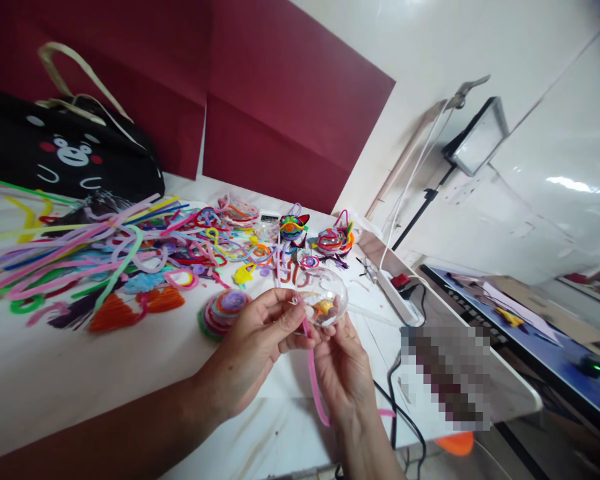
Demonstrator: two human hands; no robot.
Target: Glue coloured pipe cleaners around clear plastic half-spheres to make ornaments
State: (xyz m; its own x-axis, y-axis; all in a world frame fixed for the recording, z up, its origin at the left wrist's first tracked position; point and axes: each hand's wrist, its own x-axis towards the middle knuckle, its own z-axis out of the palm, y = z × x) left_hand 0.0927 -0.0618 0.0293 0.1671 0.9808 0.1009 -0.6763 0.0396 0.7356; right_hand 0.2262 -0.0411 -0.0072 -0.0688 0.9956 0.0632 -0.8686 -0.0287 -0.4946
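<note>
A clear plastic ball (pixel 330 283) with something yellow and orange inside or behind it is between my hands over the table's front part. My left hand (pixel 253 347) pinches a pink pipe cleaner (pixel 314 383) against the ball's left side. The strip's loose length hangs down in a curve past my right wrist. From below and the right, my right hand (pixel 347 370) grips the ball, with its fingertips partly hidden behind it. Just left of my hands lies a coiled disc of coloured pipe cleaners (pixel 225 310).
Loose pipe cleaners (pixel 125 247) are heaped across the left of the table, with orange tassels (pixel 113 312) in front. Small decorated balls (pixel 293 227) stand behind. A black bag (pixel 70 153) leans at back left. A power strip (pixel 395 297) with cables runs along the right.
</note>
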